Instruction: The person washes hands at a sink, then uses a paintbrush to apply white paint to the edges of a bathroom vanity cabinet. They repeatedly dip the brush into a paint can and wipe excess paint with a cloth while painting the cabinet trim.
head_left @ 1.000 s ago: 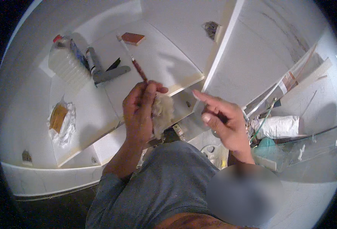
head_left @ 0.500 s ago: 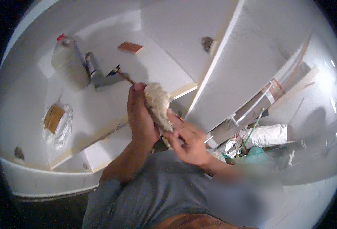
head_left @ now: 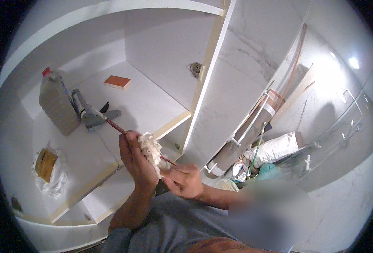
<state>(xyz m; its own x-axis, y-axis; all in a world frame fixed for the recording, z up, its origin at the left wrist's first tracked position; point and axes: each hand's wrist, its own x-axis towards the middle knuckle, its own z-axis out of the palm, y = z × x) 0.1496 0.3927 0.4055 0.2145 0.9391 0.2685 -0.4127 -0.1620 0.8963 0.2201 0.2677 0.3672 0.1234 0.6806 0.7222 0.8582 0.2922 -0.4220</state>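
My left hand [head_left: 136, 162] is closed round a crumpled off-white cloth [head_left: 150, 149] and a thin dark-red stick [head_left: 117, 126]. The stick slants up and left out of the fist, paler toward its far end, and its near end comes out beside the cloth by my right hand [head_left: 183, 180]. The right fingers are curled, with thumb and fingertips pinching at the cloth's lower end. Beyond the stick's far end lies a grey tool [head_left: 89, 114] with a tubular body, on the white cabinet panel [head_left: 148, 99]. A black piece rests against it.
A large clear plastic jug [head_left: 58, 103] with a red cap stands left. A reddish-brown tile [head_left: 117, 82] lies farther back. A tan block [head_left: 46, 165] sits on white wrapping at lower left. Right of the divider edge are a long tube [head_left: 241, 143], a white sack [head_left: 277, 148] and clutter.
The view has shifted, so the cabinet and its contents appear lower and to the left. My hands have moved down the picture, and the stick's near end now shows beside the cloth.
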